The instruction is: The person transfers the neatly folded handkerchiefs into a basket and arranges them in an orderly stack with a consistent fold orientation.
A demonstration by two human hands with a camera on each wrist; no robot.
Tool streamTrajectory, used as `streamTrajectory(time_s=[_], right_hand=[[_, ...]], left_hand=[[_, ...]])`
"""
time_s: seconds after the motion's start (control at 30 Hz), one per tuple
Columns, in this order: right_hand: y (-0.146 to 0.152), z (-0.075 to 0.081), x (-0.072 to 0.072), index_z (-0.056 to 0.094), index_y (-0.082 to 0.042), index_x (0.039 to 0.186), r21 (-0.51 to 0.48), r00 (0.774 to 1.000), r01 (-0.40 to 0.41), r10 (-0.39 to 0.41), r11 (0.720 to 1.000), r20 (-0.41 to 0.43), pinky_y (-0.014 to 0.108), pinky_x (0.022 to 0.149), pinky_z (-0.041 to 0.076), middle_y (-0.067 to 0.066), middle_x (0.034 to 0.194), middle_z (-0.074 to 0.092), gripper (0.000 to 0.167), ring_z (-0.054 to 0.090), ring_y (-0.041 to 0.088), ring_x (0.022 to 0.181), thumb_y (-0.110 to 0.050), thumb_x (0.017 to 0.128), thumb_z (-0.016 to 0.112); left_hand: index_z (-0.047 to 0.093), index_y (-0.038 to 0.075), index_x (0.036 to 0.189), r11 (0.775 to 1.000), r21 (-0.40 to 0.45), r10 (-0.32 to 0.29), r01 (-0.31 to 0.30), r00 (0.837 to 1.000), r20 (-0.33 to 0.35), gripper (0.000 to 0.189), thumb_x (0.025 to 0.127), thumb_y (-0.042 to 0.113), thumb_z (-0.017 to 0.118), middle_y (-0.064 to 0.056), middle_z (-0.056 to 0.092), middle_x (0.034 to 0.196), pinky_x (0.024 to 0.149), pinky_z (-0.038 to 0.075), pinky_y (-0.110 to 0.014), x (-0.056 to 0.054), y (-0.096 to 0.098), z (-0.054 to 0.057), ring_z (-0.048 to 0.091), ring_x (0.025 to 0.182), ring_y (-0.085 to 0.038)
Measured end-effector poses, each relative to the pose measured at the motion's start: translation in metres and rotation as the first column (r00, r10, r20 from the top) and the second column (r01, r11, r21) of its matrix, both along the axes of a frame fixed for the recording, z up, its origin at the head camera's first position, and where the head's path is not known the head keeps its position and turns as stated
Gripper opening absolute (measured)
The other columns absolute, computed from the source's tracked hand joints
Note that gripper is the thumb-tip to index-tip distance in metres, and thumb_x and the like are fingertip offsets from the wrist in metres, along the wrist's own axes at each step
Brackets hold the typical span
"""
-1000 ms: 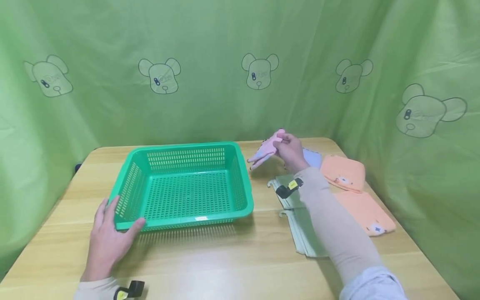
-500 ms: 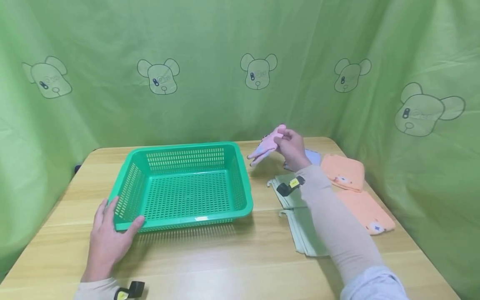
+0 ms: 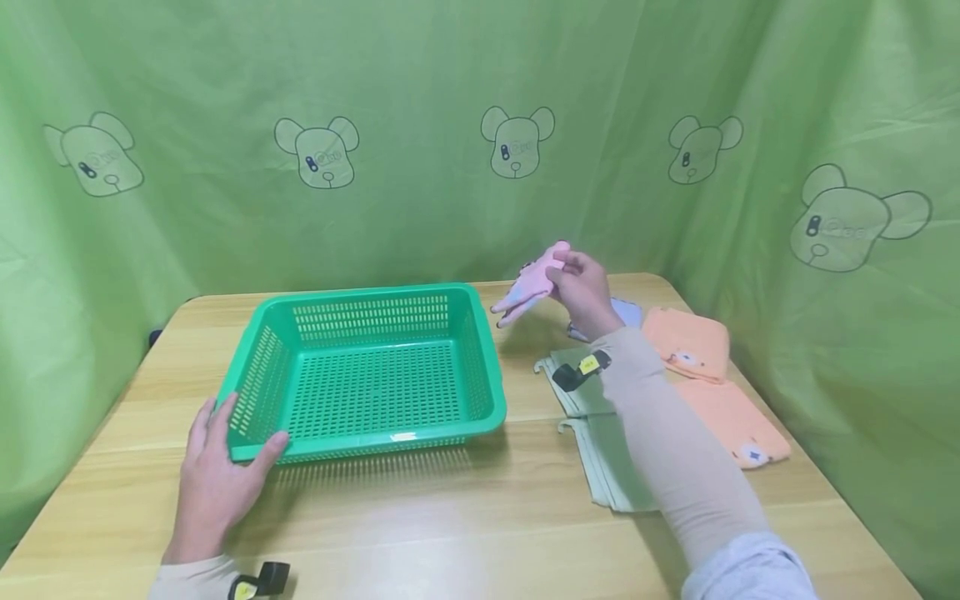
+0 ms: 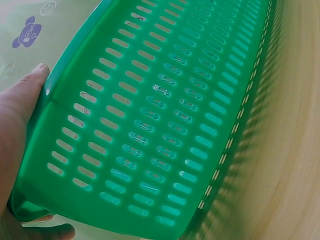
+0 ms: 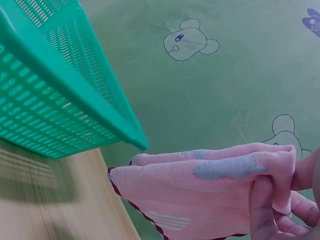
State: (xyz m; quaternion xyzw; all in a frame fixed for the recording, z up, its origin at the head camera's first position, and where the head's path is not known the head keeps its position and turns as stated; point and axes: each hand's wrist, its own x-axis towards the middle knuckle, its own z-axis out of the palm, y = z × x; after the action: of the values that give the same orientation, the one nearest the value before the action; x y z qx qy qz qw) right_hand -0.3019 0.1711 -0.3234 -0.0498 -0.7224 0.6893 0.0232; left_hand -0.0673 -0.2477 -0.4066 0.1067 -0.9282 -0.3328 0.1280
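A green plastic basket [image 3: 375, 392] with slotted walls stands on the left of the table, nothing lying inside it. At its front left corner my left hand [image 3: 217, 492] grips the rim, thumb on the front side and fingers along the left side. Right of the basket, my right hand [image 3: 585, 292] pinches a folded pink towel [image 3: 532, 283] between thumb and fingers, raised over the table's back part. The right wrist view shows the towel [image 5: 200, 185] with grey-blue cloud shapes and dark red edging, its free end pointing towards the basket.
Two folded pale green cloths [image 3: 611, 467] with small loops lie under the right forearm. To their right are two folded orange cloths [image 3: 686, 342], and behind is a folded blue cloth [image 3: 626, 314]. A green curtain [image 3: 420, 208] hangs around the wooden table [image 3: 420, 533].
My right hand has lifted the pink towel slightly higher. The left hand and the basket have stayed in place.
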Motion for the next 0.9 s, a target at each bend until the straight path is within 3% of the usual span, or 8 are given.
streamTrajectory(time_s=[0.63, 0.9], right_hand=[[-0.009, 0.012, 0.002, 0.047, -0.001, 0.136, -0.03, 1.0, -0.013, 0.012, 0.999, -0.029, 0.022, 0.087, 0.053, 0.016, 0.133, 0.046, 0.042, 0.057, 0.022, 0.105, 0.0, 0.095, 0.056], [-0.015, 0.018, 0.007, 0.048, -0.001, 0.135, -0.048, 0.999, -0.015, 0.013, 0.999, -0.045, 0.024, 0.087, 0.054, 0.014, 0.125, 0.046, 0.042, 0.057, 0.019, 0.098, 0.001, 0.094, 0.057]], left_hand=[[0.015, 0.009, 0.155, 1.0, 0.0, -0.007, 0.007, 1.0, -0.004, 0.091, 0.089, 0.05, 0.063, -0.024, 0.004, 0.159, 0.094, 0.021, -0.081, 0.0, 0.0, 0.0, 0.019, 0.132, -0.062], [0.015, 0.009, 0.155, 1.0, 0.003, -0.004, 0.004, 1.0, -0.001, 0.091, 0.089, 0.051, 0.062, -0.023, 0.004, 0.159, 0.094, 0.021, -0.081, 0.0, 0.0, 0.0, 0.019, 0.132, -0.062]])
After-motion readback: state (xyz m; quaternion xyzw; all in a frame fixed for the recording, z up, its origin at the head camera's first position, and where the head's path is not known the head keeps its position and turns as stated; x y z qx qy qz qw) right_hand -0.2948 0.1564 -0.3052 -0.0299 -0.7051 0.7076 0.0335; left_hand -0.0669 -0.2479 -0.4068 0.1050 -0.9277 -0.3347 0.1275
